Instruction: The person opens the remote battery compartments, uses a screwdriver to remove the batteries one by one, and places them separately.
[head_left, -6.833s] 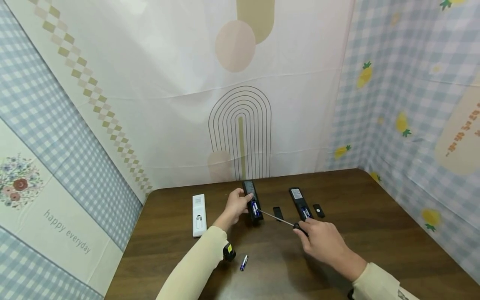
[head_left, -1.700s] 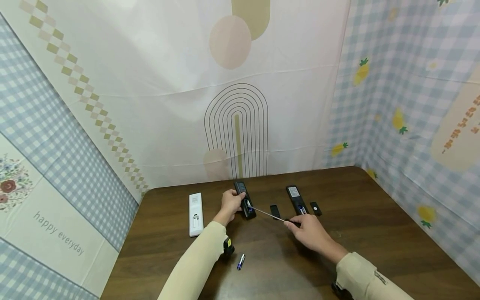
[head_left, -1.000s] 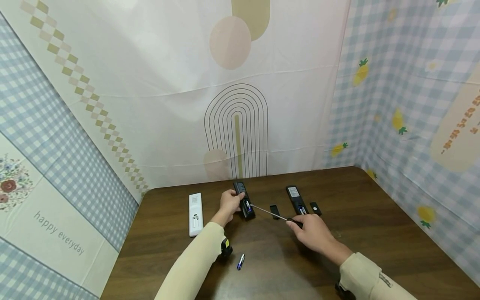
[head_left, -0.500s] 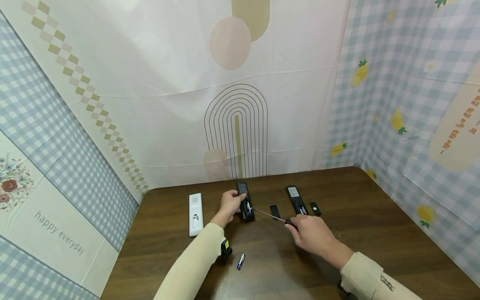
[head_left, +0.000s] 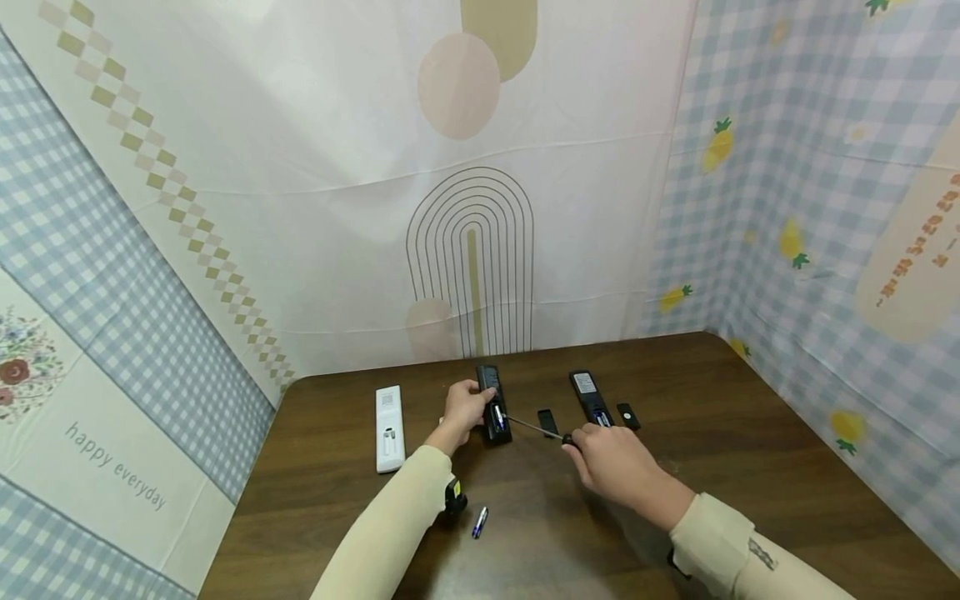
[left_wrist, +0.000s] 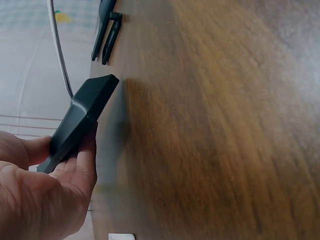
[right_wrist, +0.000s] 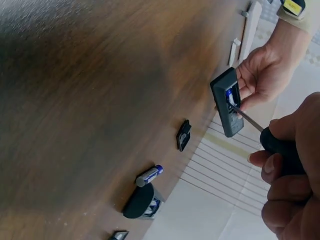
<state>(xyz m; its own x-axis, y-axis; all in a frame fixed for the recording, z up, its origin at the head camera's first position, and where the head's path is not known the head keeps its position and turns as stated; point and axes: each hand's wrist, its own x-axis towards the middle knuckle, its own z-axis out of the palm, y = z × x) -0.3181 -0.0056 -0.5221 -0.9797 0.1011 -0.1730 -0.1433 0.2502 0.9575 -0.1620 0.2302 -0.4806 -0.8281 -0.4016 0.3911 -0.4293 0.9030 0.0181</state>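
My left hand (head_left: pixel 463 407) grips the black remote (head_left: pixel 493 404); my right hand (head_left: pixel 611 463) curls round the screwdriver (right_wrist: pixel 270 138), its tip seemingly at a battery (right_wrist: pixel 231 95).

The screwdriver (right_wrist: pixel 280 145) handle is mostly covered by the right hand's fingers (right_wrist: pixel 282 192). Its tip vanishes inside the black remote (right_wrist: pixel 227 102), just beside the left hand's fingers (right_wrist: pixel 252 67).

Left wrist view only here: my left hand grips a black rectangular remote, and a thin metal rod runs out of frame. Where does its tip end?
Observer: That screwdriver has its tip in the black rectangular remote, in the open compartment, against a blue-and-white battery.
Operator: What holds it?
Observer: The right hand grips its black handle.
Operator: Loose batteries?
Observer: One blue battery lies on the brown wooden table, apart from that remote.
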